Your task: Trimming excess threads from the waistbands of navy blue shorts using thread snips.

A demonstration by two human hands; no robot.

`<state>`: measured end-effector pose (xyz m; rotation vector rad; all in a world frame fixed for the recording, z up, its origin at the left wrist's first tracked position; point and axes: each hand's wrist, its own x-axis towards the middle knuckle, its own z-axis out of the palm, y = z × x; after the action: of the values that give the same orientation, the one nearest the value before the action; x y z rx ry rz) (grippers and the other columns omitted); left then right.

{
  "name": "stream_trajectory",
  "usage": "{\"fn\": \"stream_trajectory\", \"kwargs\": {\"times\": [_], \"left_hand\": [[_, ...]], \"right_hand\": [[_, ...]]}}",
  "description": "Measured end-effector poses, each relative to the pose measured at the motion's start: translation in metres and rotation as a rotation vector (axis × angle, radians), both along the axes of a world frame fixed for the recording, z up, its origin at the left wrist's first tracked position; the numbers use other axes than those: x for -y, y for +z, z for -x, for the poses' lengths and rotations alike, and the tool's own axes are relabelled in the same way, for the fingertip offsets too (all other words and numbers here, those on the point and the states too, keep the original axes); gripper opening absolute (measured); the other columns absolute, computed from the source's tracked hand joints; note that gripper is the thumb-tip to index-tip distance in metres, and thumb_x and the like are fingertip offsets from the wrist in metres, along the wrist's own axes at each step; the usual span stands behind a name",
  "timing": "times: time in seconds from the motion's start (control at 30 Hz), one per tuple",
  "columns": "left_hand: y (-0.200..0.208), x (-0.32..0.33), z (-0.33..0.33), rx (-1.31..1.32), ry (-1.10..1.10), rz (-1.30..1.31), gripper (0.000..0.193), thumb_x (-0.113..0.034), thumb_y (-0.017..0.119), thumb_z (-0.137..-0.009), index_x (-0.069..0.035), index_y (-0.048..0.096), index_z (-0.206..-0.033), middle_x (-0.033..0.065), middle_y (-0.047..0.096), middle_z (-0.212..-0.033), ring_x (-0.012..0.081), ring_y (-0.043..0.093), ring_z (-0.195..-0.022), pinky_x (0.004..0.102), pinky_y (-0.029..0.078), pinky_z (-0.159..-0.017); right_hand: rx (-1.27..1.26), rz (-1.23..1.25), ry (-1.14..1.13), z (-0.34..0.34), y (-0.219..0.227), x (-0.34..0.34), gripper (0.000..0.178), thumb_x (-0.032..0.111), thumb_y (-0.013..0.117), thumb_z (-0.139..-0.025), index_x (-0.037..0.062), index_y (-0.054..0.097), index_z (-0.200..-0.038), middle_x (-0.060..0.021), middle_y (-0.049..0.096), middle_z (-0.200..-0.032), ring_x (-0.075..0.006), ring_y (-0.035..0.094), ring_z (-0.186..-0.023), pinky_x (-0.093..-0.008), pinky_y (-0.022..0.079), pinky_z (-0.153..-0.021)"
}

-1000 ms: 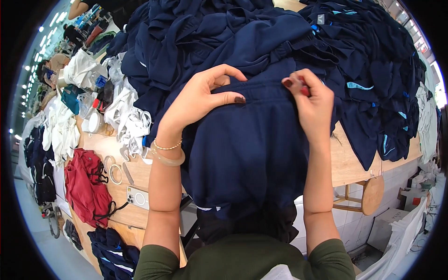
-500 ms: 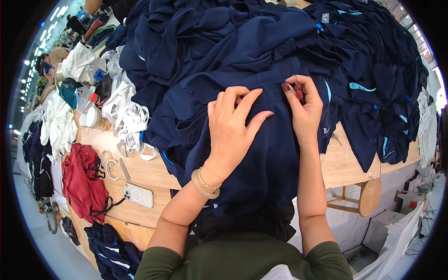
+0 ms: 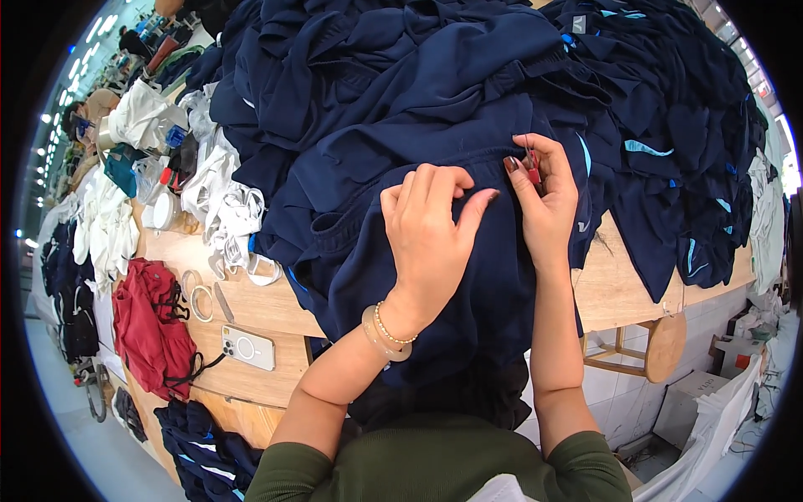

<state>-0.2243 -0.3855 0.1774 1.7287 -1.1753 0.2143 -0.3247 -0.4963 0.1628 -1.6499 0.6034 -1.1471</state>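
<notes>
A navy garment point(image 3: 493, 251) with a gathered waistband lies over the near table edge and hangs toward my lap. My left hand point(image 3: 431, 226) is over its waistband, fingers bent and thumb held apart, with nothing visible between them. Just to the right, my right hand point(image 3: 548, 188) is closed round small red-handled thread snips point(image 3: 533, 167), mostly hidden in the palm. The right thumb and index finger are close to the waistband. Whether either hand touches the cloth, I cannot tell.
Heaped navy garments point(image 3: 376, 75) cover the far table. To the left are white fabric pieces point(image 3: 226, 192), a tape roll point(image 3: 202, 303), a phone point(image 3: 248, 348) and a red garment point(image 3: 150, 326). A wooden stool point(image 3: 663, 347) stands at the right below the table point(image 3: 619, 293).
My left hand has moved slightly right and nearer to me, its index finger curling in more. The right hand stays almost in place, with more of the red snips showing.
</notes>
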Motion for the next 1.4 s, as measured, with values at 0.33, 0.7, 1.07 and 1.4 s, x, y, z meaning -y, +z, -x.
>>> {"fn": "stream_trajectory", "kwargs": {"times": [0.33, 0.7, 1.07, 1.4], "left_hand": [[0.027, -0.040, -0.040, -0.600, -0.277, 0.117, 0.008, 0.006, 0.070, -0.087, 0.004, 0.063, -0.085, 0.0013, 0.061, -0.080, 0.0069, 0.054, -0.071, 0.0207, 0.042, -0.065], [0.014, -0.023, -0.005, -0.235, -0.170, -0.051, 0.020, -0.009, 0.079, -0.082, -0.001, 0.063, -0.091, 0.0094, 0.058, -0.090, 0.0236, 0.059, -0.076, 0.0331, 0.050, -0.068], [0.034, -0.062, -0.038, -0.975, -0.558, -0.011, 0.005, 0.004, 0.064, -0.094, 0.000, 0.063, -0.095, 0.0012, 0.066, -0.085, 0.0027, 0.058, -0.073, 0.0169, 0.045, -0.063], [0.019, -0.039, -0.039, -0.062, -0.145, 0.079, 0.026, -0.006, 0.079, -0.077, -0.006, 0.071, -0.102, 0.0077, 0.062, -0.102, 0.0273, 0.058, -0.095, 0.0363, 0.047, -0.084]], "right_hand": [[-0.012, 0.019, -0.015, -0.001, 0.000, 0.000, 0.026, -0.007, 0.062, -0.092, -0.0010, 0.061, -0.118, -0.0090, 0.069, -0.114, -0.0127, 0.066, -0.103, -0.0271, 0.052, -0.096], [0.006, 0.025, -0.034, -0.002, -0.003, 0.004, 0.023, -0.004, 0.065, -0.093, -0.0011, 0.062, -0.115, -0.0068, 0.069, -0.110, -0.0103, 0.064, -0.102, -0.0236, 0.050, -0.093], [-0.007, 0.011, -0.025, 0.003, -0.003, 0.004, 0.024, -0.003, 0.065, -0.093, -0.0006, 0.061, -0.116, -0.0051, 0.068, -0.106, -0.0092, 0.062, -0.097, -0.0234, 0.049, -0.089], [0.030, 0.001, 0.046, 0.021, 0.027, 0.001, 0.025, 0.016, 0.068, -0.097, 0.0034, 0.057, -0.115, 0.0009, 0.059, -0.092, -0.0039, 0.051, -0.080, -0.0171, 0.040, -0.070]]}}
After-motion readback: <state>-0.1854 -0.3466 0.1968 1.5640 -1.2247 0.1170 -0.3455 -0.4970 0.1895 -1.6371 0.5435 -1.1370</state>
